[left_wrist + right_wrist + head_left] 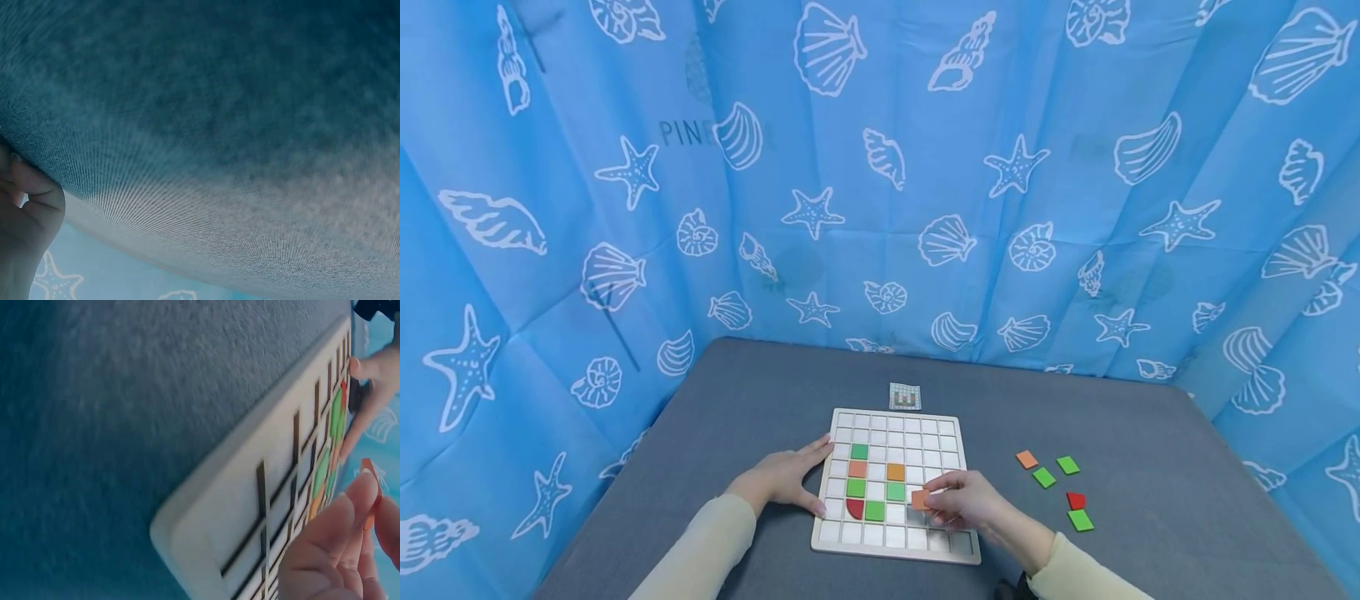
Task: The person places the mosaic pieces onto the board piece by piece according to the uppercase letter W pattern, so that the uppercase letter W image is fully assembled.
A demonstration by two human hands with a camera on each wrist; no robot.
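My right hand [964,500] pinches a light orange square tile [920,499] between thumb and fingers, held over the right-centre cells of a white grid board [895,553]. In the right wrist view this tile [369,522] shows nearly edge-on. On the board's left side, my left hand [784,477] rests against the edge, thumb and fingers spread. A left column of cells holds a dark green tile [859,451], a salmon tile [857,468], a green tile [856,489] and a red quarter-round tile [854,509]. Nearby lie another green tile [874,511], an orange tile [896,472] and a mint tile [896,492].
Right of the board lie loose pieces on the grey table [1150,450]: an orange tile [1027,459], several green tiles [1043,477] and a red piece [1077,501]. A small patterned card [905,397] lies behind the board. A blue shell-print curtain [880,208] hangs around the table.
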